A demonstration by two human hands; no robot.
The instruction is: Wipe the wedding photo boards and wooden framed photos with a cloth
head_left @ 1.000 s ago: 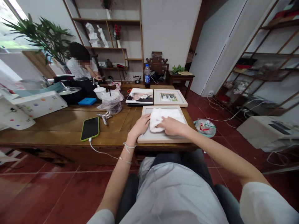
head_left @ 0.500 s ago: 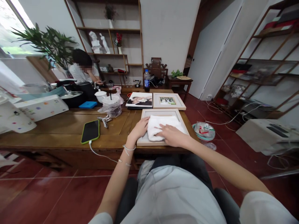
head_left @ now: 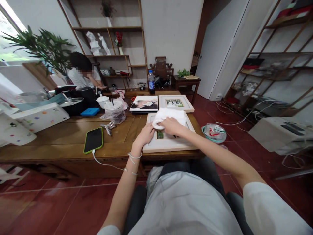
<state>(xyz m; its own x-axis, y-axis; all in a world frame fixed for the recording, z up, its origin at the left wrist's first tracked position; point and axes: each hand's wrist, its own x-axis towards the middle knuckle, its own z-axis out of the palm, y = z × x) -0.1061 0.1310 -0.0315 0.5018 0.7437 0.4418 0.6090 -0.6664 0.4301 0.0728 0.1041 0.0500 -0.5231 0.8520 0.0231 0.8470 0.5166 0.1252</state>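
A pale wooden picture frame [head_left: 171, 149] lies flat at the table's front edge, partly covered by a folded white towel [head_left: 174, 115]. My right hand [head_left: 172, 126] grips the near side of the towel, fingers bent into the cloth over the frame's upper half. Below the towel, a bit of the framed photo [head_left: 160, 134] shows; my hand and forearm hide much of the rest. My left hand [head_left: 146, 134] is closed over the frame's left side, its fingertips close to the towel.
Behind lie a second framed photo [head_left: 187, 101] and a photo book [head_left: 144, 103], with a cola bottle [head_left: 151, 83] beyond. Leftward are a charging phone [head_left: 94, 140], a metal piece [head_left: 108, 127] and a bagged drink cup [head_left: 114, 109]. A person [head_left: 84, 73] sits at the far left. A bin [head_left: 214, 132] stands right.
My right hand has pushed the towel away from me, up the frame, and part of the photo beneath now shows. My left hand stays at the frame's left side. The view has shifted slightly.
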